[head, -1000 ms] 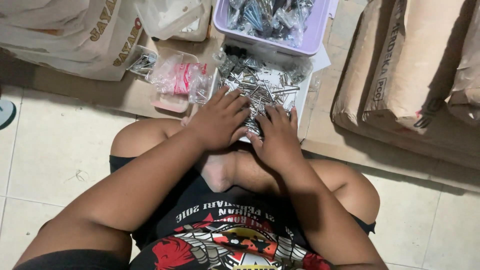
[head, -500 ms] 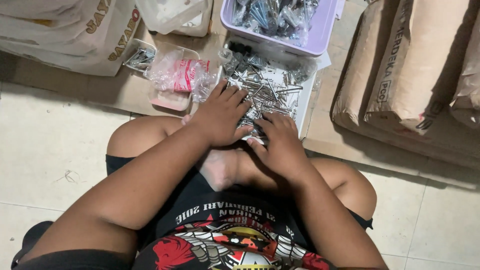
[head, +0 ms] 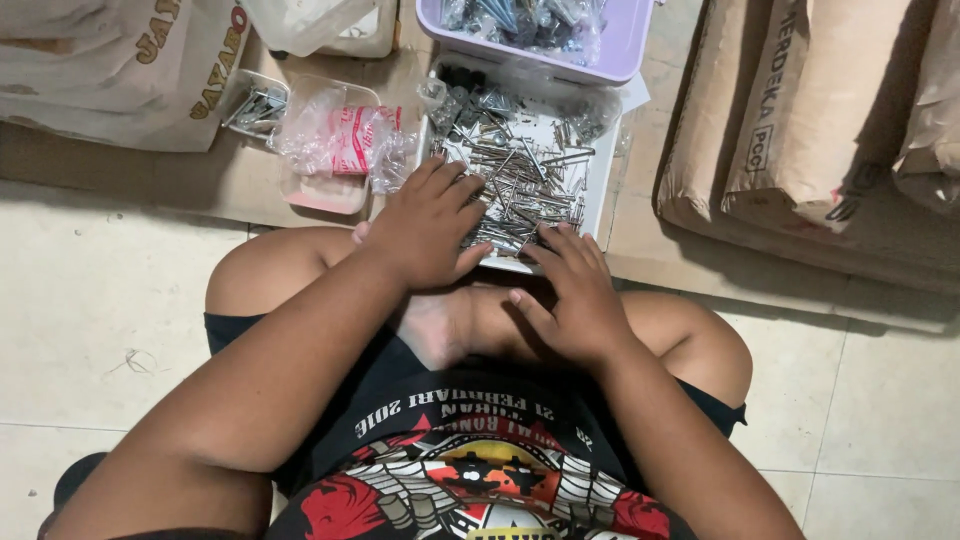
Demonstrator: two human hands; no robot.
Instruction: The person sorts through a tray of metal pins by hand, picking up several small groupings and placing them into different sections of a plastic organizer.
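Filling most of a shallow white tray (head: 604, 178) is a loose heap of nails (head: 520, 175), thin and silvery grey, lying crisscross in every direction with a few darker pieces gathered at the tray's far left corner. The tray lies on a sheet of brown cardboard (head: 210, 185) on the floor, directly in front of the person's folded legs, with its near edge just past the knees. The left hand (head: 428, 225) rests palm down on the near left part of the heap, fingers spread and flat on the nails, gripping nothing that can be seen. The right hand (head: 572, 295) lies palm down at the tray's near edge, fingers loosely spread with their tips touching the nearest nails and the thumb pointing inward; whether anything is pinched beneath it cannot be told. Just beyond the tray stands a lilac plastic tub (head: 630, 45) holding more metal hardware in clear bags. To the left of the tray sits a clear plastic container (head: 325, 195) with a crumpled bag printed in red on it, and beside that a smaller clear box of nails (head: 255, 105). Large paper sacks (head: 800, 120) lie to the right on the tiled floor (head: 90, 300).
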